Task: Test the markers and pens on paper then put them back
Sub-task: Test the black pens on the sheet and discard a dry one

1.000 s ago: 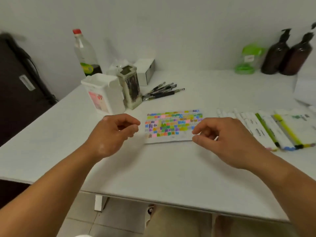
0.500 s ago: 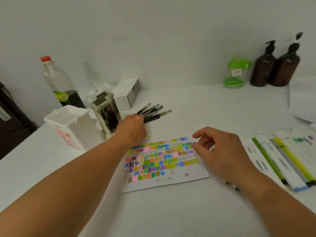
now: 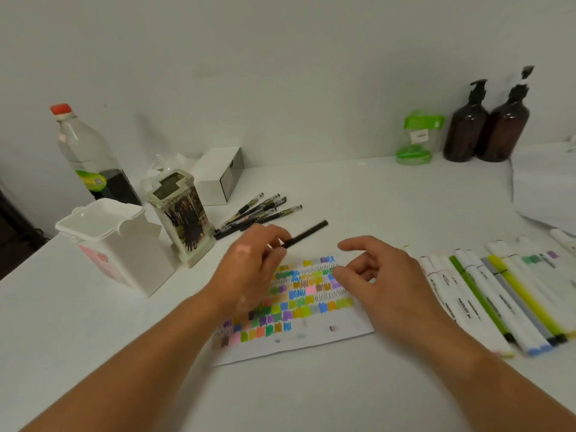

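A sheet of paper (image 3: 314, 341) covered in coloured swatches lies in the middle of the white table (image 3: 311, 397). My left hand (image 3: 249, 269) hovers over its left part and pinches a black pen (image 3: 307, 233) that points up and to the right. My right hand (image 3: 383, 282) hangs over the paper's right edge with fingers loosely curled, holding nothing. Several black pens (image 3: 265, 210) lie in a fan behind the paper. A row of white markers (image 3: 498, 294) with coloured ends lies at the right.
A white lidded bin (image 3: 115, 244) and a patterned pen holder (image 3: 184, 216) stand at the left, with a clear bottle (image 3: 87, 154) and a white box (image 3: 218, 174) behind. Two brown pump bottles (image 3: 486, 126) and a green container (image 3: 417, 138) stand by the wall. Loose sheets (image 3: 545, 188) lie far right.
My left hand reached to the pens behind the paper, took one black pen and drew back over the sheet. My right hand stayed near the paper's right edge.
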Demonstrator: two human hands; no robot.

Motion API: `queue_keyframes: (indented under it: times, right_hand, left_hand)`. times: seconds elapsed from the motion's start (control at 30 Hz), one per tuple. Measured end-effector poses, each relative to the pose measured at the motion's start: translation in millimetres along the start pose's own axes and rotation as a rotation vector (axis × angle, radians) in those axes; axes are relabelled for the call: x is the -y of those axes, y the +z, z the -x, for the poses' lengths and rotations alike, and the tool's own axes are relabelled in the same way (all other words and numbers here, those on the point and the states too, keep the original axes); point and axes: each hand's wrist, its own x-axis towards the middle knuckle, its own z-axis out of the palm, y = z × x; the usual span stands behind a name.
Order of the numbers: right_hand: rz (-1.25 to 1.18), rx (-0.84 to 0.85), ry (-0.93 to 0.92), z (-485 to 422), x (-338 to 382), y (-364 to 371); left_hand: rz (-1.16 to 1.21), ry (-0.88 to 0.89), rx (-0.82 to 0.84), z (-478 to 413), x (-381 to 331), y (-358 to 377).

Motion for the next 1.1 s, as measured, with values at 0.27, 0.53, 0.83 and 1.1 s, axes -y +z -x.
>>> queue_keyframes:
  times: [0.27,0.53,0.83,1.1]
  right_hand:
    - [-0.455,0.042,0.046,2.2,13.1,17.0]
    - [-0.412,0.133,-0.002,6.1,13.8,26.4]
    - [-0.795,0.007,0.169,5.8,8.5,10.8]
    - [-0.223,0.254,0.14,20.2,18.2,31.5]
  left_hand:
    - [0.084,0.209,0.095,30.9,-20.8,12.3]
    - [0.116,0.313,0.104,30.9,-22.1,8.7]
    - [-0.041,0.175,0.218,28.0,11.4,-11.6]
    - [-0.11,0.102,0.358,23.8,18.2,-7.9]
